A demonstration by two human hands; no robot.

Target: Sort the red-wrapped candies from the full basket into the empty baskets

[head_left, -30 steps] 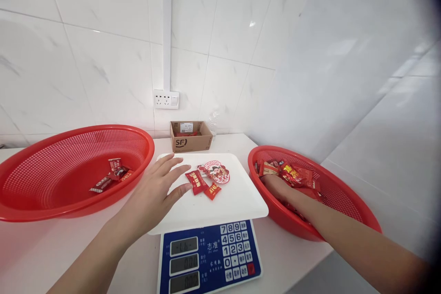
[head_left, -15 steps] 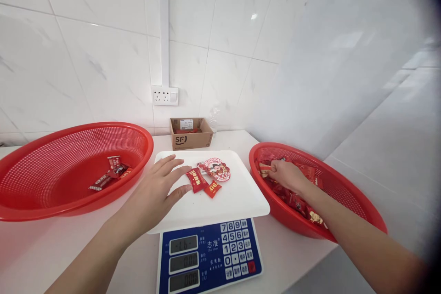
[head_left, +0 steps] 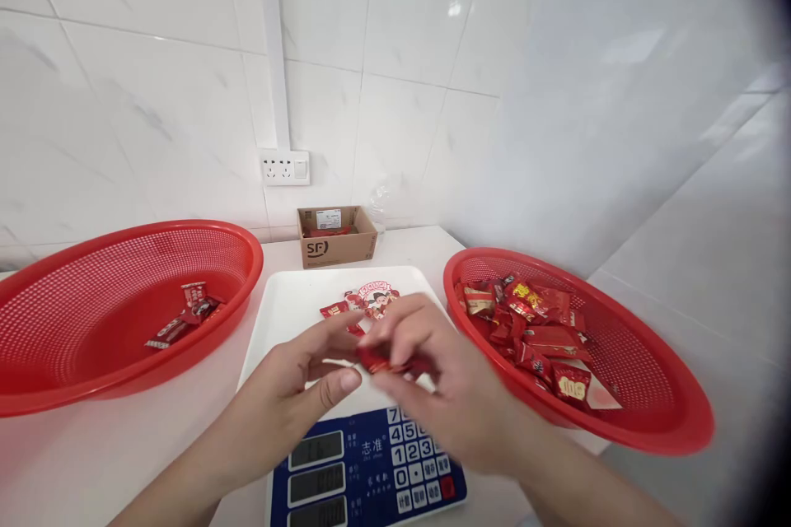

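Observation:
Pinched in the fingers of my right hand [head_left: 451, 370] is a red-wrapped candy [head_left: 376, 360], blurred by motion. My left hand [head_left: 297, 383] is close beside it, thumb and fingers apart, with nothing plainly gripped. Both hands hover over the front of the white tray [head_left: 278, 305] of a weighing scale. Partly hidden behind them on the tray lie a round printed sticker or card [head_left: 376, 296] and a red candy packet [head_left: 334, 310]. Below the hands is the scale's blue keypad panel [head_left: 371, 469].
A red perforated basket [head_left: 673, 403] at right holds several red-wrapped candies [head_left: 549, 338]. Another red basket [head_left: 80, 263] at left has a few wrapped pieces [head_left: 176, 329]. Behind the scale stand an open cardboard box [head_left: 339, 249] and a clear plastic item [head_left: 379, 206] against the tiled wall.
My right hand has left the right basket and come over the tray with a red candy. My left hand has shifted slightly toward it and lower. The view has turned a little.

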